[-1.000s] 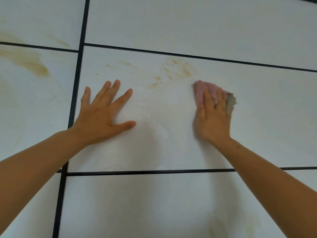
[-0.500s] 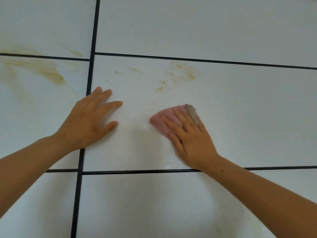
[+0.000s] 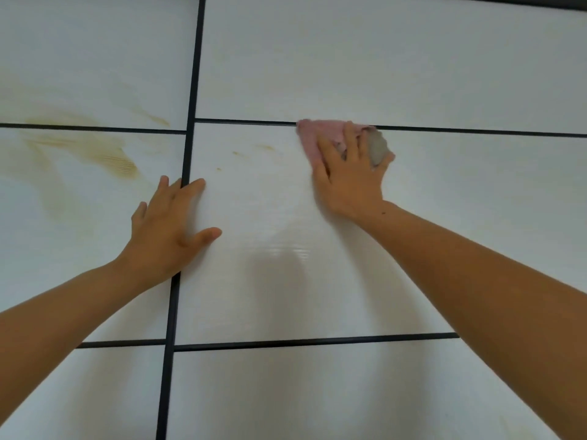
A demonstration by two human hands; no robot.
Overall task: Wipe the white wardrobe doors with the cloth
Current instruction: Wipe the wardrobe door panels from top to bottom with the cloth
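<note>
White wardrobe doors (image 3: 476,201) fill the view, split into panels by black lines. A pink cloth (image 3: 317,134) with a grey patch lies against the upper edge of the middle panel. My right hand (image 3: 349,176) presses it flat to the door, fingers spread over it. Lower left, my left hand (image 3: 168,227) rests flat on the door across the vertical black gap (image 3: 190,90), fingers straight. A few small brown specks (image 3: 235,153) sit left of the cloth. The middle panel below shines wet.
Large brown smears (image 3: 117,158) cover the left door's panels, with a streak (image 3: 152,117) on the panel above. Horizontal black lines (image 3: 301,342) cross below my arms. A dark edge (image 3: 540,4) runs along the top right.
My right hand swept the cloth down-left across the panel, then back up-right to its top edge; the brown marks there are gone. My left hand slid left onto the vertical gap.
</note>
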